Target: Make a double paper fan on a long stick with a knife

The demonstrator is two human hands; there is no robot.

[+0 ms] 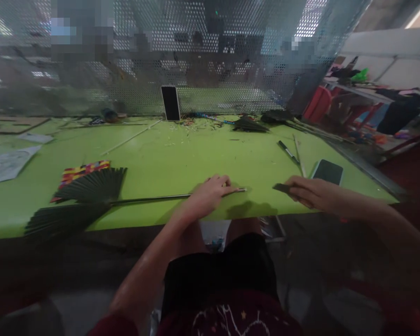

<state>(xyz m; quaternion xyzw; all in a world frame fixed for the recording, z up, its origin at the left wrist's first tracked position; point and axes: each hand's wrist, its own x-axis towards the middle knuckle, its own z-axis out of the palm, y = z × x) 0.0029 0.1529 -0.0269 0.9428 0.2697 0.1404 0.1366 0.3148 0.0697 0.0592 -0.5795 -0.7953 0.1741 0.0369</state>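
Observation:
My left hand [208, 198] rests near the table's front edge, its fingers closed on a thin dark stick [154, 199]. The stick's pale tip pokes out to the right of the fingers. At its left end sits a black pleated fan [94, 186], spread in two wings, the lower one reaching past the table edge. Over to the right, my right hand [310, 192] grips a small dark flat piece [280, 187], which points left toward the stick's tip and stands apart from it. Whether it is a blade cannot be made out.
Beside my right hand lies a phone [328, 171], with a black pen [288, 152] near it. Another phone [171, 103] stands against a perforated metal screen [213, 65]. Woven colourful material [86, 169] lies behind the fan. Scraps and dark folded pieces [248, 124] line the back of the green table [182, 161].

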